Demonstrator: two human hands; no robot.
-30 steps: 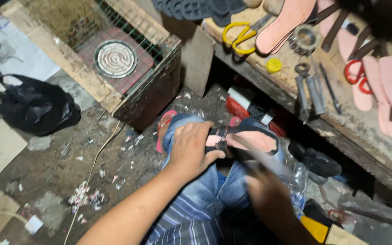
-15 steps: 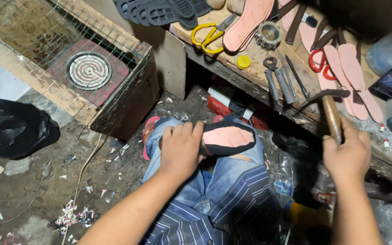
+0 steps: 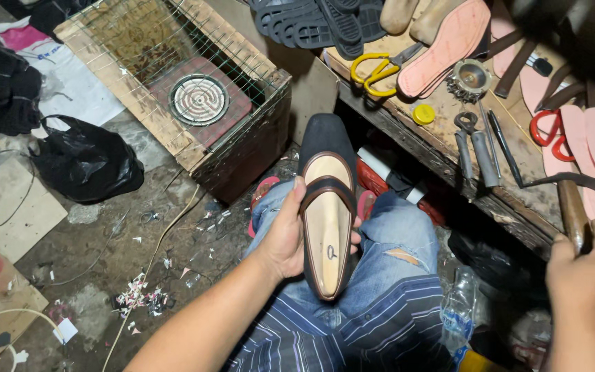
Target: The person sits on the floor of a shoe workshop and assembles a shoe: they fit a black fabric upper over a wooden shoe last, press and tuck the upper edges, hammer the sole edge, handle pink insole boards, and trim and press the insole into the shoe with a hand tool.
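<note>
My left hand [image 3: 285, 238] grips a dark flat shoe [image 3: 328, 207] with a tan insole and a brown strap, held sole-down above my jeans-clad knees, toe pointing away from me. My right hand [image 3: 590, 275] is at the lower right, closed round the wooden handle of a hammer [image 3: 573, 200] whose dark metal head lies across the edge of the workbench [image 3: 449, 117]. The two hands are well apart.
The bench holds yellow-handled scissors [image 3: 373, 72], pink insoles [image 3: 449, 45], black soles [image 3: 311, 24], pliers [image 3: 473, 141] and a yellow cap [image 3: 423, 114]. A wooden box with wire mesh and a coil heater [image 3: 197, 100] stands left. A black bag [image 3: 84, 162] and scraps lie on the floor.
My left hand has turned the shoe over so its insole faces up. My right hand has taken the hammer by its handle and drawn it toward me.
</note>
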